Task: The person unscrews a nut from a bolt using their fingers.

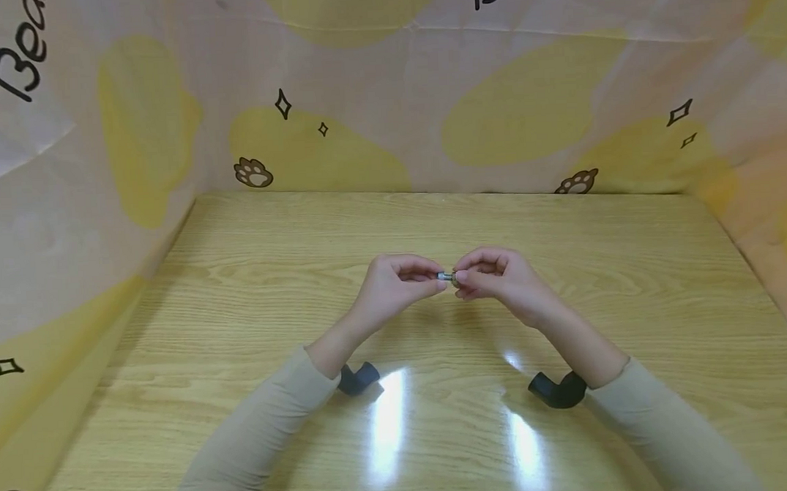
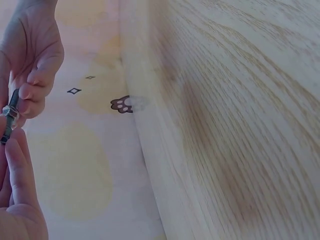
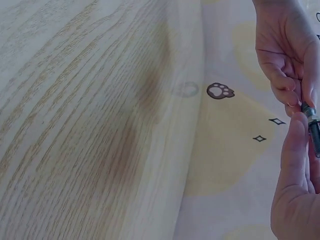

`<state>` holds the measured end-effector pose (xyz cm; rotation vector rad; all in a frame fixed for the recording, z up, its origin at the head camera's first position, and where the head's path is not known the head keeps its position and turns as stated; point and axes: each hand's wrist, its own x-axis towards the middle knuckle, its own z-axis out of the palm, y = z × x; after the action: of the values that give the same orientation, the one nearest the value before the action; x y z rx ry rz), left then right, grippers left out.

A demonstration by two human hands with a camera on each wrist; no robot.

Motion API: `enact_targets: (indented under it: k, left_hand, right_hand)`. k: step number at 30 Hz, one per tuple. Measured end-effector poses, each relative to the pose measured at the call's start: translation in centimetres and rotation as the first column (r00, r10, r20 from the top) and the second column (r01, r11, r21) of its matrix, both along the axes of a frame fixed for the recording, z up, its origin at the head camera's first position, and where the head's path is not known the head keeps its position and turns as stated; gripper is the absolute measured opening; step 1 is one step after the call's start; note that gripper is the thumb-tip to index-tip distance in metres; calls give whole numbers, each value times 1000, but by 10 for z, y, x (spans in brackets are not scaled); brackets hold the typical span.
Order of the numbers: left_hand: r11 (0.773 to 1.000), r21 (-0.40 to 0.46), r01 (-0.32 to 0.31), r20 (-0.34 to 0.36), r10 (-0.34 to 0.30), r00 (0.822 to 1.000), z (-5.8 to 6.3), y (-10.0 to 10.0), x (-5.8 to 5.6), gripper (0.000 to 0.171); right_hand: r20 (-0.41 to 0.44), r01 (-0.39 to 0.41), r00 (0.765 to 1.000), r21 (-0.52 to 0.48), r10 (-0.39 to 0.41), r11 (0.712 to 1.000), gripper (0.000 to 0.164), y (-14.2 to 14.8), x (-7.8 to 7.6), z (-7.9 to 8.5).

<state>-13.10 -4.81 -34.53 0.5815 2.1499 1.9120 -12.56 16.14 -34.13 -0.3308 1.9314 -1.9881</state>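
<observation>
Above the middle of the wooden table, a small metal bolt (image 1: 445, 276) lies roughly level between the two hands. My left hand (image 1: 395, 283) pinches one end of it between thumb and fingers. On the other side, my right hand (image 1: 503, 281) grips a nut (image 1: 455, 278) on the bolt with thumb and fingertips. In the left wrist view the threaded bolt (image 2: 7, 132) passes through the nut (image 2: 11, 113). The right wrist view shows dark threads of the bolt (image 3: 315, 137) sticking out past the nut; fingers partly cover both pieces.
The wooden tabletop (image 1: 268, 243) meets a patterned cloth (image 1: 420, 105) at the back and both sides. Black curved pieces (image 1: 558, 391) sit at both wrists. Bright light reflections show on the front part of the table.
</observation>
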Motion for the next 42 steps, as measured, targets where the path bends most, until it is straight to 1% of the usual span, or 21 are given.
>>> enact_targets:
  k: [6, 11, 15, 19, 20, 24, 27, 31, 34, 39, 42]
  left_hand:
    - [1000, -6, -21, 1, 21, 1000, -1, 1, -1, 17]
    - [999, -11, -30, -5, 30, 1000, 0, 2, -1, 18]
    - [999, -8, -34, -9, 34, 999, 2, 4, 1, 19]
    - [999, 16, -29, -13, 30, 999, 2, 5, 1, 18]
    - [999, 18, -29, -14, 29, 999, 2, 5, 2, 17]
    - [999, 24, -35, -19, 35, 999, 1, 4, 2, 16]
    - [999, 20, -42, -23, 42, 999, 1, 4, 2, 17]
    - [999, 17, -41, -19, 41, 999, 2, 4, 2, 19]
    - [999, 16, -45, -19, 45, 999, 3, 3, 3, 19]
    - [998, 17, -52, -20, 53, 998, 3, 2, 3, 17]
    - [999, 17, -52, -15, 52, 999, 2, 3, 3, 17]
  right_hand:
    - [-24, 12, 1000, -18, -13, 1000, 20, 0, 1, 0]
    - [6, 6, 1000, -2, -6, 1000, 10, -3, 1, 2]
    - [35, 15, 999, 11, -16, 1000, 13, -5, 0, 3]
    - [19, 9, 1000, -8, -9, 1000, 7, -3, 0, 2]
    - [9, 7, 1000, -11, -7, 1000, 7, -2, 0, 2]
    - [-26, -7, 1000, 1, 7, 1000, 17, -1, 1, 5]
    - [-6, -9, 1000, 14, 9, 1000, 13, -3, 1, 7]
    - [39, -6, 999, 5, 6, 1000, 10, -4, 2, 7]
    - [30, -10, 999, -17, 11, 1000, 7, -4, 2, 6]
    - [8, -24, 1000, -40, 24, 999, 16, -3, 2, 6]
    - [17, -27, 999, -38, 28, 999, 13, -3, 2, 7]
